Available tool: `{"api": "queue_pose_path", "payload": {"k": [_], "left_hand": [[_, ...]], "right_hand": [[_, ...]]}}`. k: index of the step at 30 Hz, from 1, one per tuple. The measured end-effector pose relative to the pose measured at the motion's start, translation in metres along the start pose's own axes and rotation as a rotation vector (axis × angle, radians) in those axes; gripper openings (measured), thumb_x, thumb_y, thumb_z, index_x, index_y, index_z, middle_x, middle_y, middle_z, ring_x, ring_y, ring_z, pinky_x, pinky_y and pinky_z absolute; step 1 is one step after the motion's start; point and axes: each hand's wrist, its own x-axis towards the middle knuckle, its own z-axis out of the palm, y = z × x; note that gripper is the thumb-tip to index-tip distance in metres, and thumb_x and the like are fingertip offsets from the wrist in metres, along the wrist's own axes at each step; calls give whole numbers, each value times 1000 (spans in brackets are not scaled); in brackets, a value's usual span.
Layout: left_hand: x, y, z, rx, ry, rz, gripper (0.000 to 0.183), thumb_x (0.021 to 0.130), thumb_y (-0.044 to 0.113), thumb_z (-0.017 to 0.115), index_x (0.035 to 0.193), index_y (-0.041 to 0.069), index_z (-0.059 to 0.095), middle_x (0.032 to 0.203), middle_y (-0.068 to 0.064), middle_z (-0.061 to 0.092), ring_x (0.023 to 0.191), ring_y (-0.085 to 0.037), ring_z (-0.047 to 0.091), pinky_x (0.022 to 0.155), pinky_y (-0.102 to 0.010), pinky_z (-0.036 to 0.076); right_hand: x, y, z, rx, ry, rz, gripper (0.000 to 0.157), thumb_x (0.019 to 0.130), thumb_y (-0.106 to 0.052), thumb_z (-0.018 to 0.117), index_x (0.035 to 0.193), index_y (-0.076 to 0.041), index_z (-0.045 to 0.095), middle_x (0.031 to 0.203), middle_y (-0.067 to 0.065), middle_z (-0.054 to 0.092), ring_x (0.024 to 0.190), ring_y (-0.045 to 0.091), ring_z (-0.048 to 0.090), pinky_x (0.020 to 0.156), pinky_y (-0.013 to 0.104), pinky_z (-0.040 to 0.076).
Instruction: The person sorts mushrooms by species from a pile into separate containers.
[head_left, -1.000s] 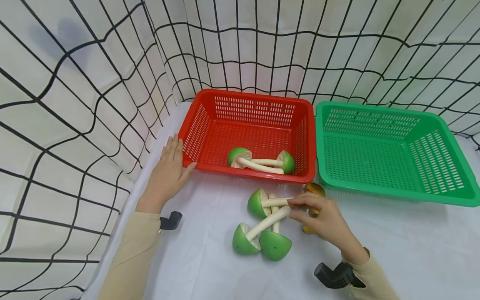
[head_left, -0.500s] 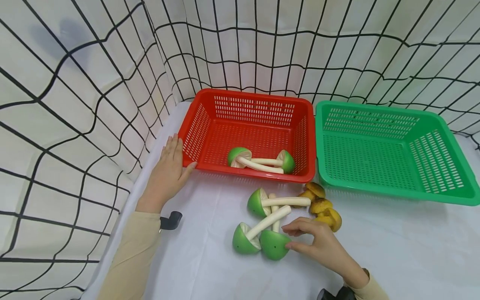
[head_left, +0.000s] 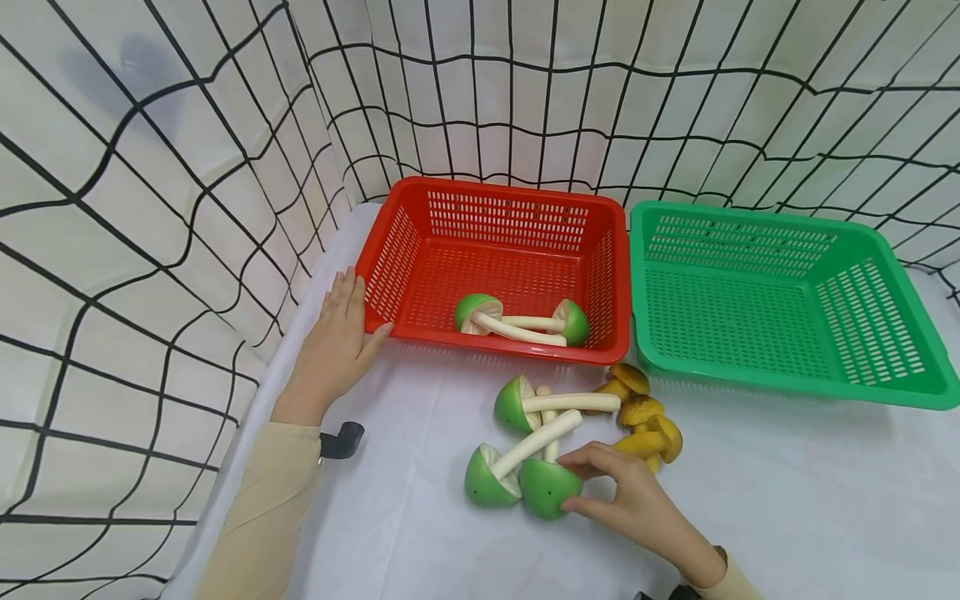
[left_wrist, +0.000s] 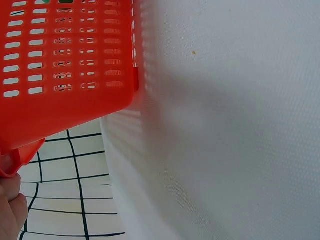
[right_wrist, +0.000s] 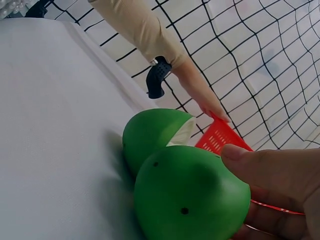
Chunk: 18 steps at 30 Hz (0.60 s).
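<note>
Right hand (head_left: 633,502): thumb and fingers curled round the cap of the near green mushroom (head_left: 550,490); can't tell how firm. Stem points to 12, under the stems of the left green mushroom (head_left: 486,482) (cap at 9) and far green mushroom (head_left: 512,407) (cap at 11). I'd slide it toward 6 before lifting, else it likely drags both. Mind yellow mushrooms (head_left: 641,409) at 2. Left hand (head_left: 333,350), fingers straight, rests against red basket (head_left: 450,342) at 10; light pressure should do.
</note>
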Motion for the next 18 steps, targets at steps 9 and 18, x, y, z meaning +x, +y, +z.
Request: {"api": "queue_pose_path", "payload": {"k": [9, 18], "left_hand": [[0, 0, 0, -5, 3, 0, 74, 99, 37, 43, 143, -16, 15, 152, -29, 10, 142, -36, 2, 114, -47, 8], [0, 0, 1, -5, 1, -6, 74, 99, 37, 44, 143, -16, 16, 152, -29, 10, 142, -36, 2, 114, -47, 9]], "right_hand": [[3, 1, 4, -39, -13, 11, 36, 72, -10, 81, 104, -13, 65, 96, -7, 66, 83, 7, 64, 71, 25, 53], [4, 0, 5, -5, -34, 42, 29, 78, -14, 77, 104, -11, 65, 95, -3, 67, 82, 8, 63, 71, 27, 54]]}}
